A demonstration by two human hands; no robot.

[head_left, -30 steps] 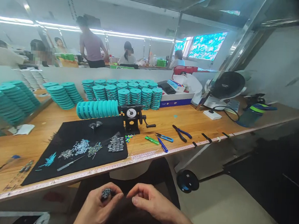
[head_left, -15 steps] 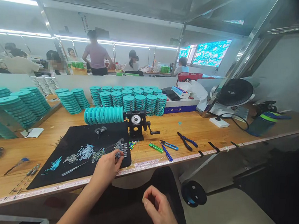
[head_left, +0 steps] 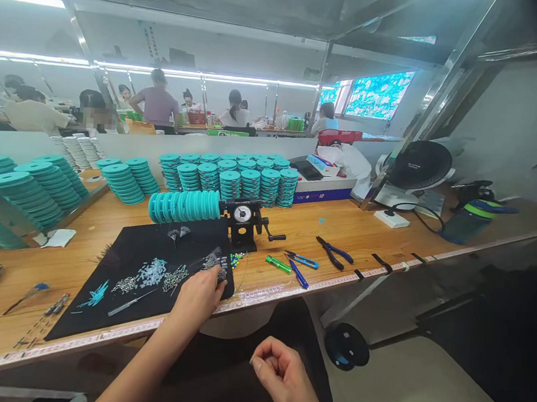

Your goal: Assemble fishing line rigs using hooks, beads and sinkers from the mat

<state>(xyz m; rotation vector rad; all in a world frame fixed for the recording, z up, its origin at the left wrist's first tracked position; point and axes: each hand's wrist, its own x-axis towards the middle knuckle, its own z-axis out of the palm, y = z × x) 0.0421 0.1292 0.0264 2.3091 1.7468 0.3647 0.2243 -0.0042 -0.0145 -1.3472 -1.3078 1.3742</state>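
My left hand (head_left: 200, 294) reaches over the right front part of a black mat (head_left: 124, 250). Its fingers are bent together at a row of small wire-ended metal pieces (head_left: 213, 259); the fingertips are partly hidden, and whatever they pinch does not show. Off the table's front edge, my right hand (head_left: 280, 371) hovers above my lap, thumb and fingers curled together around something too small or hidden to see. Near the left hand lie a heap of small metal parts (head_left: 176, 277), clear bits (head_left: 152, 273) and coloured beads (head_left: 236, 260).
A black hand-crank winder (head_left: 244, 221) carries a row of teal spools (head_left: 184, 207). Behind it stand stacked teal spools (head_left: 231, 183). Pliers (head_left: 333, 252), blue snips (head_left: 303, 261) and a green tube (head_left: 278, 264) lie on the right. A fan (head_left: 420, 168) stands farther off.
My left hand's fingers have turned downward, lower onto the metal pieces. My right hand's fingers have curled slightly tighter. In the background, a standing person has leaned left.
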